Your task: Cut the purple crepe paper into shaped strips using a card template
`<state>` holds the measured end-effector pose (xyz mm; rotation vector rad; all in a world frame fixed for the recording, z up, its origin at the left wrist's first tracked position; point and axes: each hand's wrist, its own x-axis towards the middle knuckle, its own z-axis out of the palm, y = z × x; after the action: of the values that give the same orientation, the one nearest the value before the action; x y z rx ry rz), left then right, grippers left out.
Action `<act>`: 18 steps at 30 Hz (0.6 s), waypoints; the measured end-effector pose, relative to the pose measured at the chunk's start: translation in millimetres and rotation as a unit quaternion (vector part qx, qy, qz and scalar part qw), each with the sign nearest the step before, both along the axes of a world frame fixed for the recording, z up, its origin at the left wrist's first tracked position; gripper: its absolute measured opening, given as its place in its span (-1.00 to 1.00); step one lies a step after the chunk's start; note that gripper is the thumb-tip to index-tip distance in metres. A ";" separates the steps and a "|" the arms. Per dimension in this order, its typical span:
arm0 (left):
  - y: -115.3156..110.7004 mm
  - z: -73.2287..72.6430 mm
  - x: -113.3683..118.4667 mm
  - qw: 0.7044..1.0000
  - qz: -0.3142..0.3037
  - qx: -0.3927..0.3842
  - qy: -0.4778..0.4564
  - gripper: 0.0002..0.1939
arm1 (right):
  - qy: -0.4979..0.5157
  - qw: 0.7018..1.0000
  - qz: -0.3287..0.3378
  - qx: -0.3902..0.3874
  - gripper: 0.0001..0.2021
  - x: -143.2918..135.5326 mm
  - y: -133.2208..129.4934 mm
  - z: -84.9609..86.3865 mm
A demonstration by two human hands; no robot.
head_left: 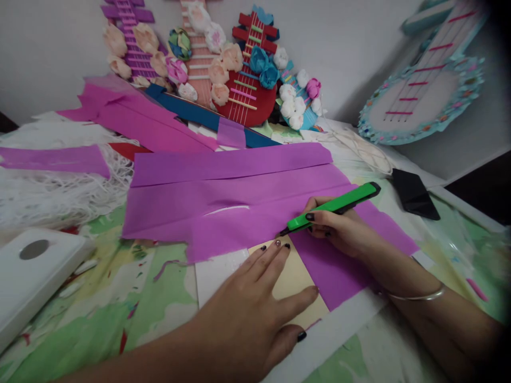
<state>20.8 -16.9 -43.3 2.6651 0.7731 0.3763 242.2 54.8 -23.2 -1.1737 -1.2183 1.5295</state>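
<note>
My right hand point(339, 231) grips a green and black utility knife point(333, 205), its tip pointing down and left to the top edge of a cream card point(297, 268). Flat on that card lies my left hand point(251, 303), fingers spread, the fingertips close to the knife's tip. Purple crepe paper point(235, 183) stretches behind and to the right of the card, with folds along it and a thin white slit near its middle. Under my left hand, a white sheet point(213, 276) shows beside the card. Whether the blade touches the paper is hard to tell.
Decorated toy guitars stand along the wall, one red point(251, 101) and one light blue point(423, 101). Pink crepe paper point(139, 117) lies behind, white shredded strands point(67, 191) at left. A white box point(40, 276) sits front left, a black phone point(415, 194) at right.
</note>
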 end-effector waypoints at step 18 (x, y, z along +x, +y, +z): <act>-1.3 1.2 -1.5 1.000 0.003 -0.007 -0.010 -0.50 | 0.005 1.000 -0.018 -0.005 -0.84 4.6 2.1 0.5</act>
<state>19.3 -18.1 -42.1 2.6429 0.7764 0.3976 246.8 56.9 -22.7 -1.1874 -1.1778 1.5142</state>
